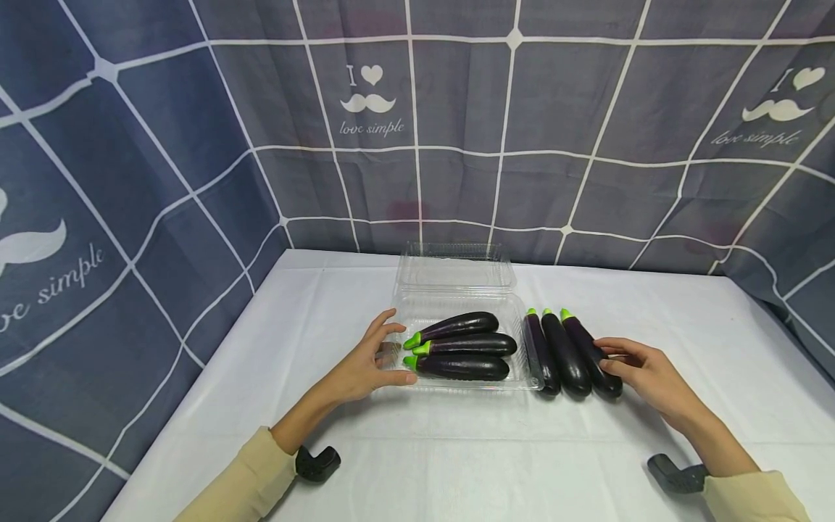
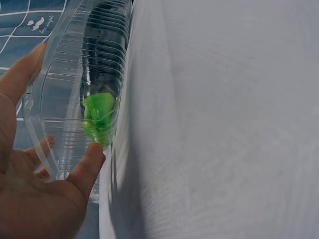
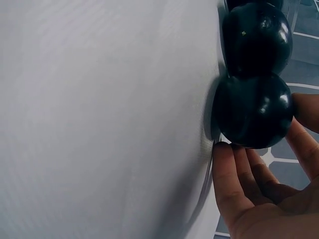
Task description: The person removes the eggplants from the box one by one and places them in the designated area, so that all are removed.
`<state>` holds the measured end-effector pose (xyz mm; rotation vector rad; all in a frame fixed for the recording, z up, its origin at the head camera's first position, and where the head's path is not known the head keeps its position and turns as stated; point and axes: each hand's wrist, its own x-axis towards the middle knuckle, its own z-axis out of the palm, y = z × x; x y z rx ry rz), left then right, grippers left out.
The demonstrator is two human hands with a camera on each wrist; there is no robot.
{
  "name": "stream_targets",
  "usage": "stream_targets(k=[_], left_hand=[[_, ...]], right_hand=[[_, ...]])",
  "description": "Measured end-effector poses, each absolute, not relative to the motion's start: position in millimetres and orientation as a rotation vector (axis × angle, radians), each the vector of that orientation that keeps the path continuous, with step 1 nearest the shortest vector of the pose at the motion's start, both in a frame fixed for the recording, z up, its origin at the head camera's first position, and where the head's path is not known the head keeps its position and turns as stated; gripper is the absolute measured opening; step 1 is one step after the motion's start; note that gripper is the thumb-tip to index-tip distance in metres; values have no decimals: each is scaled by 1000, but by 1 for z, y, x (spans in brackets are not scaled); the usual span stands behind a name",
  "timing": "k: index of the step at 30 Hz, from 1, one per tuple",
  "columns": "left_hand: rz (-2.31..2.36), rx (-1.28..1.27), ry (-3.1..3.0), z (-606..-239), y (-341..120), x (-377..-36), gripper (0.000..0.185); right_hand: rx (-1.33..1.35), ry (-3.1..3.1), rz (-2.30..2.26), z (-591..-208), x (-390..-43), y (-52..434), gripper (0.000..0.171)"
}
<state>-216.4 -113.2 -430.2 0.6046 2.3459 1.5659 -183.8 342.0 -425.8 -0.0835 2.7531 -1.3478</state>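
Note:
A clear plastic clamshell container [image 1: 457,296] lies with its lid folded back, and three eggplants [image 1: 464,367] rest in it, green stem ends to the left. My left hand [image 1: 368,362] holds the container's left end, thumb at the front corner and the other fingers spread along the side. In the left wrist view, an eggplant's green cap [image 2: 98,112] shows through the ribbed wall. Three more eggplants [image 1: 566,355] lie side by side right of the container. My right hand [image 1: 652,373] grips the rightmost eggplant [image 3: 254,112] near its thick end, between thumb and fingers.
All of it stands on a white cloth-covered table [image 1: 457,464]. Behind and at the left hangs a grey-blue grid curtain [image 1: 457,181]. A dark wrist device [image 1: 317,464] sits below the left hand, and another dark device [image 1: 678,475] below the right.

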Motion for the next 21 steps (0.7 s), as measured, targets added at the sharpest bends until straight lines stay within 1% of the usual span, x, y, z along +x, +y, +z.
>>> stream_targets(k=[11, 21], left_hand=[[1574, 594, 2342, -430, -113, -217, 77], [1576, 600, 2341, -431, -113, -218, 77]], right_hand=[[-92, 2743, -1417, -422, -181, 343, 45], [-87, 2867, -1360, -414, -177, 340, 45]])
